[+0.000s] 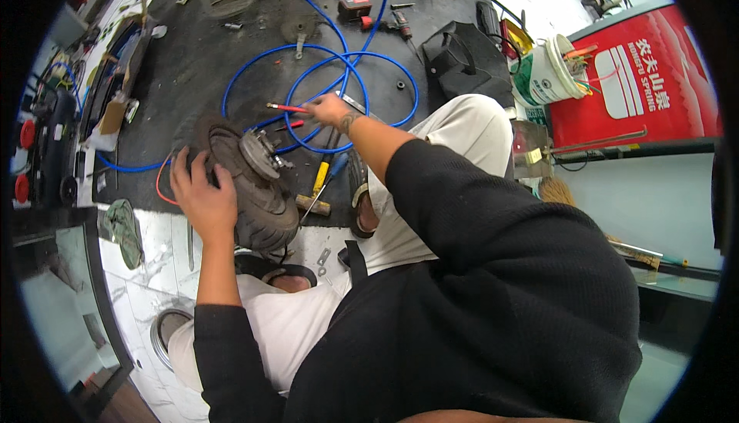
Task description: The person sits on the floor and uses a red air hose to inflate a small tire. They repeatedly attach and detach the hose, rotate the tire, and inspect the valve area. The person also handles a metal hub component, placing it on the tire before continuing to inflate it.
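Observation:
My right hand [329, 110] is closed around a slim red tool with a metal tip [286, 107], held above the coiled blue hose. Beside the left side of a dirty black tire [265, 211] is my left hand [204, 196], open with its fingers spread; whether it presses on the rubber I cannot tell. The wheel's metal hub [262, 153] faces up and to the right. A thin orange-red cable [159, 184] curves by my left fingers. Another red-handled piece [291, 125] lies under the right hand, near the hub.
Blue hose [416, 88] loops over the black mat [185, 76]. A yellow-handled hammer [321, 177] and a blue-handled screwdriver [339, 163] lie right of the tire. Farther off are a red battery pack [354, 7] and a black bag [464, 65]. A tool bucket [543, 76] stands right.

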`<state>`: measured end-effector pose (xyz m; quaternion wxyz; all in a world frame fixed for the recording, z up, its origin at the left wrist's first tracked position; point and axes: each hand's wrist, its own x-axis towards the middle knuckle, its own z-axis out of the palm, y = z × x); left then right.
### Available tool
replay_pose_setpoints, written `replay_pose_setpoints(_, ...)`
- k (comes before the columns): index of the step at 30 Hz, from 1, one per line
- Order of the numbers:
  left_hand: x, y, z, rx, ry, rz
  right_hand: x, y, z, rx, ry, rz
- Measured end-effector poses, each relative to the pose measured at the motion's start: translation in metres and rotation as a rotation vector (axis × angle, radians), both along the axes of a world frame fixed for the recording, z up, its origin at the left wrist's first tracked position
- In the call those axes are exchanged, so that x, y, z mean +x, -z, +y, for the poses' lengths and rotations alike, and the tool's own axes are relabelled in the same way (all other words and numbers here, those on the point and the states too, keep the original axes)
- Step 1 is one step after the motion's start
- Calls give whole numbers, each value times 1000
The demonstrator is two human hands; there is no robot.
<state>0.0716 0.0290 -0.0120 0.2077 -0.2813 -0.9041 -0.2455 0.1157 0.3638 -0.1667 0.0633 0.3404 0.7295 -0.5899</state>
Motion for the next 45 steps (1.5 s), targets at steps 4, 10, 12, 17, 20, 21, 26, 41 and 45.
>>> replay_pose_setpoints(4, 2, -3, 1, -25, -17, -50, 27, 53, 101, 563, 304, -382)
replay_pose_setpoints(10, 7, -7, 4, -27, -7, -110, 70, 118, 199, 618, 286, -722)
replay_pose_setpoints(12, 4, -9, 4, -6, 5, -93, 70, 119, 221, 903, -601, -900)
replay_pose_setpoints(17, 0, -16, 1, 25, -66, -197, 54, 117, 242, 421, 274, -697)
replay_pose_setpoints(20, -3, -17, -5, 13, -86, -244, 44, 135, 239, 511, 228, -717)
replay_pose_setpoints(21, -4, -16, -7, 17, -92, -243, 40, 147, 236, 530, 269, -690)
replay_pose_setpoints(26, -7, -11, -12, 22, -177, -311, 38, 205, 225, 315, 910, -597)
replay_pose_setpoints(41, -5, 0, -7, 4, -167, -93, -54, 8, -14, 155, -451, 27)
replay_pose_setpoints(45, -9, 1, -9, 24, -190, -80, -40, -23, -89, -385, -35, 8)
